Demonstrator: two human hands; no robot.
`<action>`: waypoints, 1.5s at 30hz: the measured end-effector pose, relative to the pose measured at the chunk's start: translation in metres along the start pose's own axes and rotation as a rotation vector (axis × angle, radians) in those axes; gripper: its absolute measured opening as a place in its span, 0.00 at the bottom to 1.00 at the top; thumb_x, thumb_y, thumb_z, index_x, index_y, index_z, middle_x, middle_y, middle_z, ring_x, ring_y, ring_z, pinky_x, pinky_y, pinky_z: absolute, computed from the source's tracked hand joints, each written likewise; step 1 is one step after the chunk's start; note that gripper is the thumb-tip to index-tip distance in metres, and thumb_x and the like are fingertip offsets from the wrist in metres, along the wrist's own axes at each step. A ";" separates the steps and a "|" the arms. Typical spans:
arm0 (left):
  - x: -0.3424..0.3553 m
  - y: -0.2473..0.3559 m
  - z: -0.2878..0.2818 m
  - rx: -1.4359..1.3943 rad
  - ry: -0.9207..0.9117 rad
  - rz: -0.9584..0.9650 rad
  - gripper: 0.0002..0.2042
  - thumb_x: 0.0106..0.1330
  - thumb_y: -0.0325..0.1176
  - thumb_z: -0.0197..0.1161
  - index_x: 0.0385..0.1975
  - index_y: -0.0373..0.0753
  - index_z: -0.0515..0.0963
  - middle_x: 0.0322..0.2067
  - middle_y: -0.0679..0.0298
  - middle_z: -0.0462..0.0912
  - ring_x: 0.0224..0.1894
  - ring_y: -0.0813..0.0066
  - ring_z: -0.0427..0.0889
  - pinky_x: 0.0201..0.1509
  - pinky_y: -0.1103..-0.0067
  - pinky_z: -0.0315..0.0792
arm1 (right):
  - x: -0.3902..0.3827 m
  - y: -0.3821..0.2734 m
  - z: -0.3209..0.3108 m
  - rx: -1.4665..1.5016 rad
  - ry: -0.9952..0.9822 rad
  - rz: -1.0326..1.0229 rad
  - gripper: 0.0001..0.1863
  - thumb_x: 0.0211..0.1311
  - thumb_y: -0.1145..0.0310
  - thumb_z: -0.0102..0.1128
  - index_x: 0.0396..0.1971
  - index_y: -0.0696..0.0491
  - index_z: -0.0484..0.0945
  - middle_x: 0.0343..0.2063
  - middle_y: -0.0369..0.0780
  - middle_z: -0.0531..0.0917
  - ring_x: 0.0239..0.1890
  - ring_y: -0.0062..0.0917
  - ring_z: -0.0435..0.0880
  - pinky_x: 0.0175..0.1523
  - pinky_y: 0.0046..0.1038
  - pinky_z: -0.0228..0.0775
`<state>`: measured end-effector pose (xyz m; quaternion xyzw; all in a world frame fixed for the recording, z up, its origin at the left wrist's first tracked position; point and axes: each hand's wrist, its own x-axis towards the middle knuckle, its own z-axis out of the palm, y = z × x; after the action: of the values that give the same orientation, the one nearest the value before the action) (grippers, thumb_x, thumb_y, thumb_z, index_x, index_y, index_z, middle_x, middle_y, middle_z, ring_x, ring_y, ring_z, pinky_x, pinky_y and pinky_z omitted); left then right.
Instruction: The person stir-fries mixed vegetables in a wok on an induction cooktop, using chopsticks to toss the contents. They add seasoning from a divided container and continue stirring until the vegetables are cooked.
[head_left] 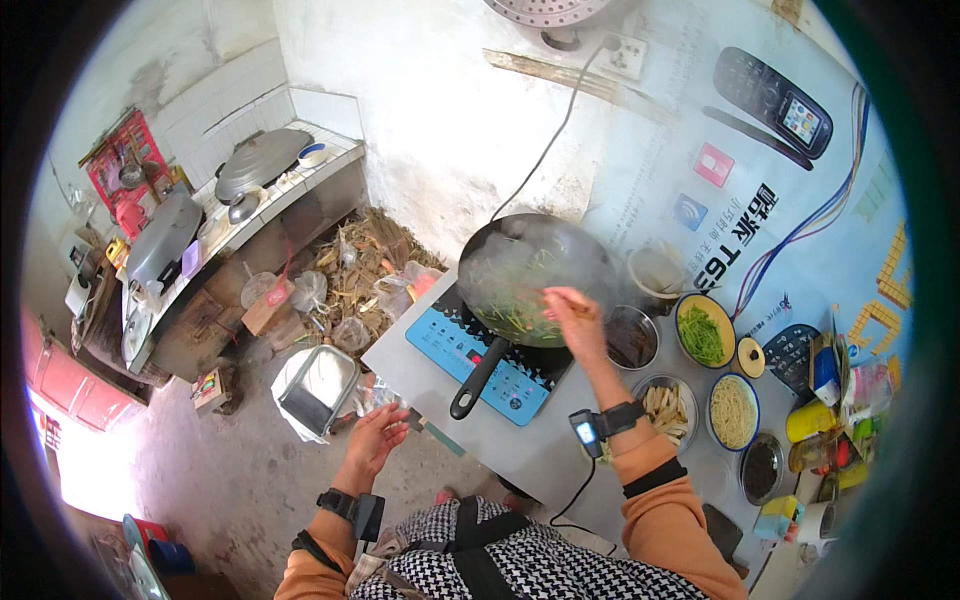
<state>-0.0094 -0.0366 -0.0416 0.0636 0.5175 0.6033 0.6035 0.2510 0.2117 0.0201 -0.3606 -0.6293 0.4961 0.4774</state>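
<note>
Over the right side of the wok, the right hand hangs with its fingers drawn close together (whether they pinch anything, I cannot tell). The wok lies to the left of that hand and slightly beyond it, on a blue cooker on the table, with chopped greens inside under steam. The left hand, fingers loosely parted and half curled, is well apart from the wok, near the table's edge.
</note>
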 end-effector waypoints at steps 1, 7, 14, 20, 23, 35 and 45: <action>0.001 0.001 0.001 0.007 -0.006 -0.010 0.12 0.63 0.33 0.48 0.43 0.35 0.68 0.34 0.60 0.78 0.30 0.75 0.78 0.32 0.82 0.74 | 0.000 -0.001 0.006 0.041 -0.070 -0.010 0.11 0.56 0.66 0.52 0.34 0.57 0.76 0.25 0.34 0.79 0.24 0.16 0.76 0.31 0.17 0.68; 0.001 0.006 -0.002 0.014 -0.006 0.009 0.12 0.63 0.33 0.49 0.43 0.35 0.68 0.34 0.60 0.78 0.29 0.75 0.78 0.31 0.82 0.74 | 0.013 -0.004 0.014 -0.122 0.106 0.030 0.09 0.55 0.68 0.53 0.31 0.58 0.75 0.22 0.35 0.78 0.23 0.17 0.77 0.30 0.19 0.68; 0.002 0.008 -0.010 0.012 0.000 -0.007 0.12 0.62 0.32 0.49 0.43 0.35 0.67 0.35 0.59 0.78 0.29 0.75 0.78 0.31 0.82 0.74 | 0.014 0.002 0.055 -0.191 0.031 -0.079 0.05 0.53 0.72 0.54 0.27 0.58 0.72 0.19 0.38 0.76 0.24 0.19 0.77 0.29 0.20 0.67; 0.004 0.006 -0.018 -0.015 -0.011 -0.014 0.12 0.63 0.33 0.49 0.44 0.35 0.67 0.35 0.59 0.78 0.29 0.75 0.78 0.32 0.82 0.74 | 0.023 0.009 0.057 -0.161 0.072 -0.176 0.07 0.51 0.70 0.53 0.26 0.59 0.73 0.19 0.43 0.77 0.22 0.28 0.78 0.31 0.25 0.68; 0.009 0.007 -0.021 0.022 -0.013 -0.012 0.12 0.63 0.33 0.48 0.44 0.34 0.67 0.36 0.59 0.77 0.31 0.75 0.78 0.33 0.81 0.74 | 0.029 0.011 0.056 -0.218 0.091 -0.137 0.08 0.51 0.70 0.53 0.28 0.59 0.73 0.21 0.45 0.78 0.23 0.30 0.79 0.32 0.24 0.69; 0.007 0.015 -0.024 0.043 0.009 -0.003 0.13 0.63 0.33 0.48 0.44 0.34 0.67 0.36 0.59 0.77 0.31 0.75 0.78 0.33 0.82 0.74 | 0.011 -0.023 -0.022 -0.091 0.107 0.069 0.09 0.55 0.68 0.52 0.30 0.58 0.75 0.23 0.34 0.78 0.25 0.16 0.76 0.31 0.17 0.67; 0.017 0.011 -0.013 0.059 -0.034 -0.035 0.13 0.63 0.35 0.48 0.42 0.33 0.68 0.37 0.57 0.77 0.32 0.74 0.77 0.34 0.81 0.74 | -0.009 -0.050 -0.061 -0.223 -0.206 0.158 0.09 0.53 0.69 0.54 0.30 0.59 0.76 0.23 0.35 0.78 0.25 0.16 0.77 0.31 0.16 0.68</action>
<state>-0.0300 -0.0270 -0.0495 0.0825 0.5257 0.5762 0.6203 0.3135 0.2082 0.0693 -0.4069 -0.6958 0.4935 0.3269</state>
